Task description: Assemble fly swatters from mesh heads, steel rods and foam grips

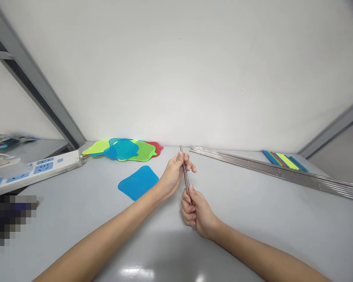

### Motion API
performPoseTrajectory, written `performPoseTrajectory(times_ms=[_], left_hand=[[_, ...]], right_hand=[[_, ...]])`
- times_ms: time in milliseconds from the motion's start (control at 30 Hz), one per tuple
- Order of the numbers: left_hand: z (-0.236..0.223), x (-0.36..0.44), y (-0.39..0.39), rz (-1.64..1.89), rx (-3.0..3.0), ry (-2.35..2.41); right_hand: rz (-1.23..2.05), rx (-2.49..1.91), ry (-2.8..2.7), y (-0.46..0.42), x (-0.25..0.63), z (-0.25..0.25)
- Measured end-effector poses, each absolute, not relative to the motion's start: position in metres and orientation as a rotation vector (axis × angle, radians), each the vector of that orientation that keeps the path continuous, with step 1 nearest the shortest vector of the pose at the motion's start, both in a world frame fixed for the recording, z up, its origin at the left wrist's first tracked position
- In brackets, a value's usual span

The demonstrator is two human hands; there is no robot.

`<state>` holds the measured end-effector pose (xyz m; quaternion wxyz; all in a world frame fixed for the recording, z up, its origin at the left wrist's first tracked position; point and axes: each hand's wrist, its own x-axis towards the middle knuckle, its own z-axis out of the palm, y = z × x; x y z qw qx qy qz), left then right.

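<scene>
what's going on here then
A person holds a slim metal rod in both hands: the left hand pinches it near its upper end, the right hand grips it lower down. A blue mesh piece lies by the left forearm; more coloured mesh pieces overlap behind it. Long rods and coloured sticks lie rightward.

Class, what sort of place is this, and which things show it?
Probably a workshop station: a smooth grey tabletop carries long, thin, silvery metal rods and a pile of multicoloured, perforated plastic paddle shapes.
</scene>
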<state>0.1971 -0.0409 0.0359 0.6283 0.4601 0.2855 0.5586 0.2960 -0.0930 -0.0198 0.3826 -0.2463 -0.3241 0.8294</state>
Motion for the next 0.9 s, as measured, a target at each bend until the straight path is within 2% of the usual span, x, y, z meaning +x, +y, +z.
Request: performPoseTrajectory(times_ms=[900], left_hand=[[0.028,0.212,-0.062,1.283,0.901,0.605]], right_hand=[[2.075,-0.534,-0.793,-0.094,0.297,-0.024]])
